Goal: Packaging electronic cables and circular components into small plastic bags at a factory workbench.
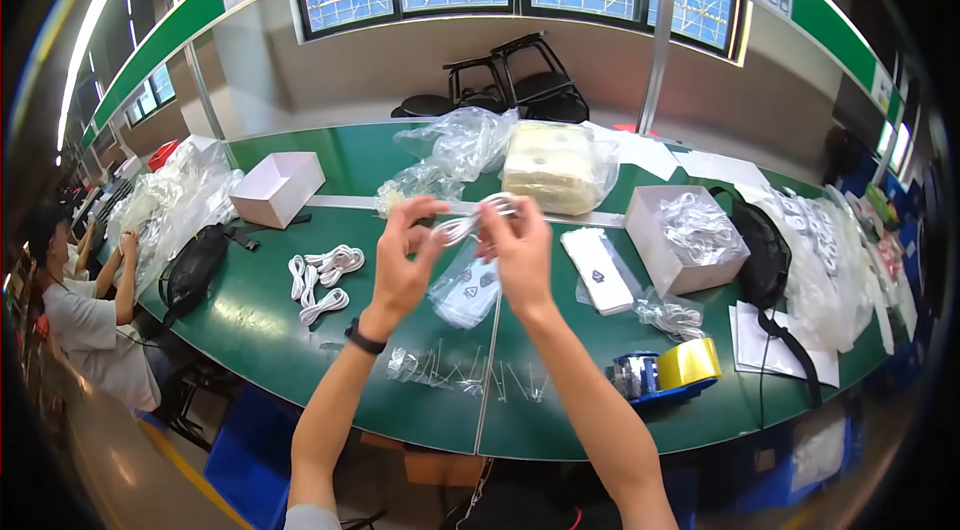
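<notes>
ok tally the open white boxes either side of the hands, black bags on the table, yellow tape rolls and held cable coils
Open white boxes: 2
Black bags: 2
Yellow tape roll: 1
Held white cable coil: 1
Total: 6

L hand [405, 265] bare, w/ slim blk band [366, 337] round wrist; R hand [518, 255] bare, wrist too; forearms [597, 408] uncovered; lt-grey sleeve [312, 518] just shows, btm L.

Factory packing workshop: long green workbench [250, 300], coiled white cables [325, 306], tape dispenser [688, 366], blue bin [245, 460], co-worker [90, 335] alongside
</notes>
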### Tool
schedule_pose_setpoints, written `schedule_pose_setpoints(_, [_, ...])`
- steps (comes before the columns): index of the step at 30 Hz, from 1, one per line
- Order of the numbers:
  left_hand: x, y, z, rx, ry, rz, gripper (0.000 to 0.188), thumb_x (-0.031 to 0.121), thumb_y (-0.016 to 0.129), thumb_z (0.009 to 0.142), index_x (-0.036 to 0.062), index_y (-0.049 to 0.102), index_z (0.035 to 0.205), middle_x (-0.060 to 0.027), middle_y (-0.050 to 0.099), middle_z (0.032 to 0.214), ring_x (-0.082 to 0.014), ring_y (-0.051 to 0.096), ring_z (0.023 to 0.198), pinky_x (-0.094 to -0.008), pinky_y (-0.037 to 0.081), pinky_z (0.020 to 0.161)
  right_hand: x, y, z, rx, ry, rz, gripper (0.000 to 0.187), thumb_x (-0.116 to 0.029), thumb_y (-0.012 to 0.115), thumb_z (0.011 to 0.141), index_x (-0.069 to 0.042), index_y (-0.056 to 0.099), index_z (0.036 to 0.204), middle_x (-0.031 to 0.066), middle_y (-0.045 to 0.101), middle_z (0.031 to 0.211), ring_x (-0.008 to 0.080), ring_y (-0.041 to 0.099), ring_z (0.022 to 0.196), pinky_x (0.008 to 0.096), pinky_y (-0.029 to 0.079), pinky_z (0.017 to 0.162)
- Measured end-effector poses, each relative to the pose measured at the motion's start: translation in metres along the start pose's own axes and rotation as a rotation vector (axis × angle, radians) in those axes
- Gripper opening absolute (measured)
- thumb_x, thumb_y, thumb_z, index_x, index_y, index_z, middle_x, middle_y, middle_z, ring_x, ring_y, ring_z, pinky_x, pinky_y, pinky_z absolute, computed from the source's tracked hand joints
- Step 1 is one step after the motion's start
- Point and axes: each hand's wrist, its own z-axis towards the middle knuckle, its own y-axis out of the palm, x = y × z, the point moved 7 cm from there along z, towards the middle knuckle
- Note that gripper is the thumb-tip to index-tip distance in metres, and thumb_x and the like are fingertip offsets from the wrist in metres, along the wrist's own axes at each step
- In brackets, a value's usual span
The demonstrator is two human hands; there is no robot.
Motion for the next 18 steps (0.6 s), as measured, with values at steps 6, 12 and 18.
schedule_pose_setpoints(6, [-0.177,0.033,-0.007,-0.301,-0.239,0.917,0.055,0.051,0.072,0.082,-0.0001,0.068,0.101,-0.0198,0.068,0.1,-0.0338,0.062,0.085,-0.0449,0.049,0.075,-0.045,-0.029,0.003,0.212,-0.209,0.041,0.018,-0.019,0.066,0.097,-0.006,0.055,0.091,-0.0016,0.057,0.07,0.0042,0.048,0.056,0.0198,0.037,0.049])
schedule_pose_setpoints(12, [-0.181,0.05,-0.005,-0.166,-0.438,0.6,0.024,0.028,0.084,0.071,0.0064,0.075,0.073,-0.0082,0.071,0.075,-0.0275,0.065,0.082,-0.0418,0.05,0.074,-0.046,-0.031,0.005,0.128,-0.271,-0.004,0.017,-0.015,0.069,0.094,-0.005,0.056,0.092,-0.001,0.06,0.073,0.0049,0.052,0.059,0.0207,0.04,0.05])
schedule_pose_setpoints(18, [-0.151,0.04,0.037,-0.207,-0.386,0.032,0.014,0.011,0.068,0.091,-0.0018,0.074,0.091,-0.004,0.071,0.076,-0.0078,0.062,0.066,-0.0231,0.048,0.061,-0.044,-0.039,0.025,0.142,-0.192,-0.224,0.015,-0.015,0.069,0.094,-0.002,0.059,0.092,0.0007,0.063,0.076,0.0051,0.054,0.062,0.0215,0.041,0.053])
